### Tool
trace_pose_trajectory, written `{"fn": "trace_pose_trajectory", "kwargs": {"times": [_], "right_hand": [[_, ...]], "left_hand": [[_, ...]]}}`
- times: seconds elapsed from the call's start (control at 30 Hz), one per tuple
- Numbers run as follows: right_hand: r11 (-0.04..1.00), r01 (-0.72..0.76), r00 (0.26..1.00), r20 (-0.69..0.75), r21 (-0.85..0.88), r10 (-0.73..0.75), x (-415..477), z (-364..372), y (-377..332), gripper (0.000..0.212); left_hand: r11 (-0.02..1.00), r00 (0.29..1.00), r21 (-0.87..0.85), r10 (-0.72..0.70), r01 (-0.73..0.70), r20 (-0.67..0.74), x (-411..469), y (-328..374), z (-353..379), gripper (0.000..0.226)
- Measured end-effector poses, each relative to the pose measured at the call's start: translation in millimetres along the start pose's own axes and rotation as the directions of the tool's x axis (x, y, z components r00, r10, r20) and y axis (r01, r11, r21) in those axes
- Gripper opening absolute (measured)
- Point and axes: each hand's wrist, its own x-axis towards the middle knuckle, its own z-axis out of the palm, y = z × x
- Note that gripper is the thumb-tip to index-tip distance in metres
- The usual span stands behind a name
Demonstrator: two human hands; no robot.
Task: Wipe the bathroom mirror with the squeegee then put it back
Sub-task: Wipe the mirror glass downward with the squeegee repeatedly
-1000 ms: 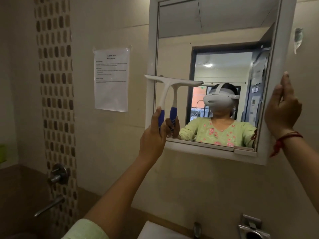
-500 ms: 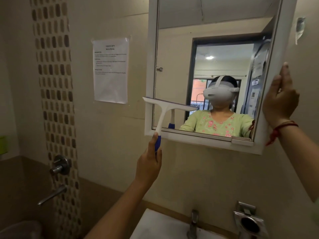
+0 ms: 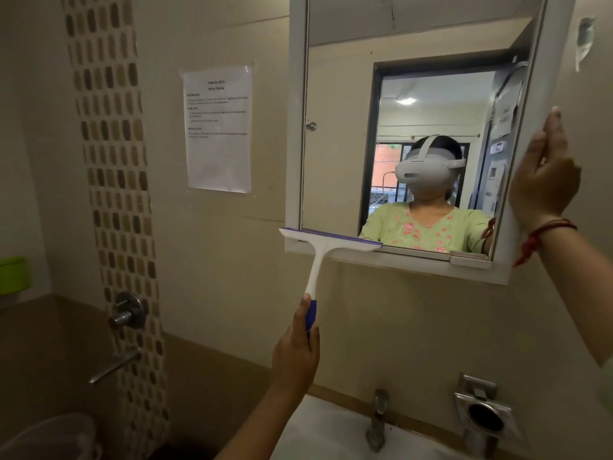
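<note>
The white-framed mirror (image 3: 295, 127) hangs on the beige wall ahead. A white squeegee (image 3: 320, 257) with a blue grip has its blade across the mirror's lower left corner, at the bottom frame edge. My left hand (image 3: 297, 353) grips the blue end of its handle from below. My right hand (image 3: 544, 177) rests on the mirror's right frame edge, fingers straight and pointing up, thumb on the front. The glass reflects a person in a green top wearing a white headset.
A white basin (image 3: 318, 433) with a steel tap (image 3: 378, 419) lies below. A metal holder (image 3: 486, 413) is fixed at lower right. A paper notice (image 3: 219, 127) hangs left of the mirror. Wall valve (image 3: 127, 310) and spout (image 3: 114, 365) sit lower left, above a bucket (image 3: 49, 436).
The squeegee has slid down the left part of the glass, from about mid-height to the bottom frame edge. My left hand dropped with it. My right hand stayed on the frame.
</note>
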Motion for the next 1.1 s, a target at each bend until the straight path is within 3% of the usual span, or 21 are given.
{"fn": "trace_pose_trajectory", "kwargs": {"times": [0.3, 0.43, 0.7, 0.9, 1.1], "right_hand": [[1.0, -0.003, 1.0, 0.016, 0.003, 0.003, -3, -3, -4, 0.051], [1.0, -0.003, 1.0, 0.022, 0.02, 0.002, -6, -6, -8, 0.05], [1.0, 0.013, 0.999, 0.03, 0.006, -0.013, -6, -7, -13, 0.047], [1.0, 0.022, 0.999, 0.031, -0.005, -0.022, -10, -9, -11, 0.045], [0.999, 0.033, 0.999, 0.01, -0.004, -0.033, -10, -8, -11, 0.045]], "left_hand": [[0.998, 0.999, -0.038, -0.047, 0.047, -0.015, -13, 17, 4, 0.049], [0.987, 0.998, -0.157, -0.051, 0.045, -0.036, -16, 24, 4, 0.047], [0.924, 0.98, -0.341, 0.127, -0.174, -0.154, 25, 60, -14, 0.041], [0.899, 0.949, -0.315, 0.26, -0.305, -0.177, 74, 89, -25, 0.044], [0.841, 0.859, -0.212, 0.443, -0.497, -0.257, 170, 152, -50, 0.043]]}}
